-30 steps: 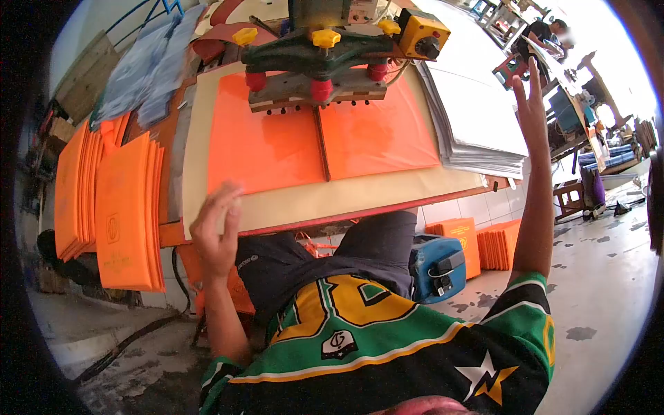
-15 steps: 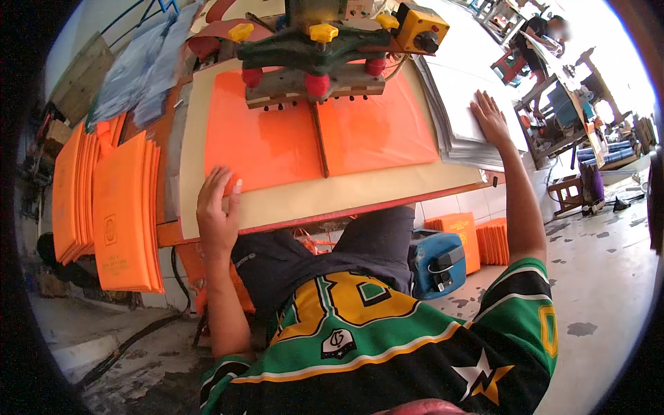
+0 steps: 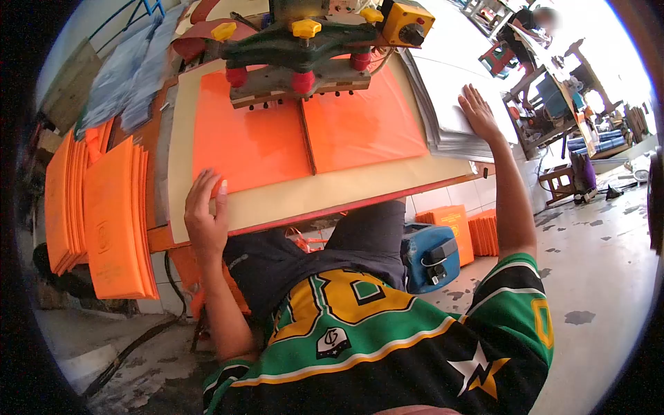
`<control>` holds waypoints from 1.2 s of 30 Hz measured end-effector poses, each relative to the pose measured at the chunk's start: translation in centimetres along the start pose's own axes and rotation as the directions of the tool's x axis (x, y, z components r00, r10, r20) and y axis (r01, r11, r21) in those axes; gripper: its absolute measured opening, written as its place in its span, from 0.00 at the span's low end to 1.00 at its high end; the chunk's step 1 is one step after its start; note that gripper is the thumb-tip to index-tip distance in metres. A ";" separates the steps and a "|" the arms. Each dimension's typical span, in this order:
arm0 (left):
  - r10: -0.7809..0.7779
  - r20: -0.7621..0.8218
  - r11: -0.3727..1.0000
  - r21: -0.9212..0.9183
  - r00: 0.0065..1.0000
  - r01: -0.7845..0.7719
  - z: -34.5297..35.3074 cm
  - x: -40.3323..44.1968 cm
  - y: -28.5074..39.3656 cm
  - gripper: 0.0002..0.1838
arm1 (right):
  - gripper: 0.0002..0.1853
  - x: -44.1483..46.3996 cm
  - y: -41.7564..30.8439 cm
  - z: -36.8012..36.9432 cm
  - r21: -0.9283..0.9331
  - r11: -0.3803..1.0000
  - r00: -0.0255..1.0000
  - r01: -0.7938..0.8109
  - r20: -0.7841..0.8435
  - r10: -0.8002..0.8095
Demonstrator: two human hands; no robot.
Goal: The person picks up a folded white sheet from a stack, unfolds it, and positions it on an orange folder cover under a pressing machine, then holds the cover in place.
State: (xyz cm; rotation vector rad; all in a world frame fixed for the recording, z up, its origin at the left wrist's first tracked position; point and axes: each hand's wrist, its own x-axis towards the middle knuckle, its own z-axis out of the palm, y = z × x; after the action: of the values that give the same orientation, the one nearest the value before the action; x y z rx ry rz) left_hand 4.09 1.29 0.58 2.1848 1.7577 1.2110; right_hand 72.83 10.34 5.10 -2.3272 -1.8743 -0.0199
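Observation:
An orange plastic cover (image 3: 366,131) lies spread flat on a cream board (image 3: 290,200), with a dark strip (image 3: 308,138) down its middle. Over its far part stands the press head (image 3: 304,55), with yellow knobs and red feet. My left hand (image 3: 206,216) rests at the cover's near left corner, fingers stretched and thumb apart, holding nothing. To the right, my right hand (image 3: 480,114) lies flat with extended fingers on a stack of white sheets (image 3: 446,97). Whether the press bar touches the cover I cannot tell.
Bundles of orange covers (image 3: 114,221) hang over the table's left side, beside clear plastic sheets (image 3: 128,69). A yellow control box (image 3: 404,24) sits by the press. Below are a blue machine (image 3: 432,256) and more orange covers (image 3: 446,225). Another person (image 3: 527,34) works at the far right.
The whole view has shifted slightly left. Both hands stay at about the same spots, the left on the cover's corner and the right on the white stack.

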 end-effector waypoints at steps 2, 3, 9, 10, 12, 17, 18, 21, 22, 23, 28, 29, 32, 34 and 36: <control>-0.001 0.004 1.000 0.018 1.000 0.001 -0.1 0.0 0.2 0.17 | 0.48 -0.3 -0.5 0.0 -0.001 1.000 1.000 -0.021 0.014 0.021; -0.008 0.003 1.000 0.017 1.000 0.008 -0.1 0.0 0.3 0.17 | 0.48 -0.6 -0.6 0.2 -0.002 1.000 1.000 -0.021 0.014 0.021; -0.010 0.003 1.000 0.013 1.000 0.010 -0.2 0.0 0.3 0.17 | 0.47 -4.6 -2.6 -1.5 0.079 0.996 0.998 -0.036 0.063 0.031; -0.002 0.003 1.000 0.017 1.000 0.002 -0.3 0.0 0.2 0.17 | 0.45 -5.4 -2.5 -2.2 0.115 0.993 0.995 0.008 0.095 -0.019; -0.008 0.005 1.000 0.021 1.000 0.008 -0.3 0.0 0.3 0.17 | 0.44 -7.4 -2.8 -3.2 0.154 0.987 0.989 0.050 0.129 -0.071; -0.001 -0.005 1.000 0.018 1.000 0.001 -0.1 0.1 0.5 0.17 | 0.52 -12.8 -4.5 -4.9 0.002 0.978 0.976 0.209 0.066 -0.209; 0.010 -0.013 1.000 0.018 1.000 -0.010 0.0 0.1 0.2 0.17 | 0.51 -13.1 -4.4 -4.8 0.026 0.969 0.970 0.244 -0.014 -0.243; 0.000 -0.032 1.000 0.018 0.999 0.001 0.0 0.0 0.4 0.17 | 0.38 -14.4 -4.4 -5.9 0.116 0.971 0.977 0.210 0.011 -0.213; -0.025 -0.041 0.999 0.020 0.999 0.026 -0.1 0.0 0.5 0.18 | 0.33 -14.9 -4.8 -6.2 0.087 0.959 0.962 0.269 -0.068 -0.264; -0.024 -0.041 0.999 0.024 0.999 0.025 -0.2 0.0 0.6 0.18 | 0.33 -15.5 -5.3 -6.8 0.091 0.958 0.962 0.271 -0.069 -0.265; -0.087 -0.188 0.950 -0.311 0.978 0.025 -1.1 -0.7 2.5 0.17 | 0.28 -19.3 -11.0 -9.7 0.183 0.971 0.983 0.155 0.068 -0.170; -0.084 -0.186 0.951 -0.307 0.979 0.023 -1.0 -1.5 3.2 0.17 | 0.30 -20.1 -12.0 -9.8 0.171 0.966 0.976 0.192 0.065 -0.206; -0.003 0.114 0.758 -0.648 0.993 0.077 -0.2 -4.4 7.1 0.19 | 0.30 -22.3 -15.9 -10.5 0.239 0.947 0.963 0.214 0.109 -0.245; 0.161 0.429 0.672 -0.707 0.889 0.220 0.0 -4.6 11.0 0.24 | 0.29 -23.4 -18.8 -11.4 0.266 0.946 0.958 0.185 0.165 -0.234; 0.340 0.624 0.514 -0.750 0.704 0.416 1.6 -5.3 13.7 0.36 | 0.29 -24.3 -19.6 -10.2 0.385 0.901 0.947 0.198 0.162 -0.277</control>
State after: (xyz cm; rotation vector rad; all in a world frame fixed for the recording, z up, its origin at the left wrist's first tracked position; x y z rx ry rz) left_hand 15.72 -7.19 3.83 1.5533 0.5859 0.7295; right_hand 49.40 -10.47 14.78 -1.9023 -2.0413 0.5256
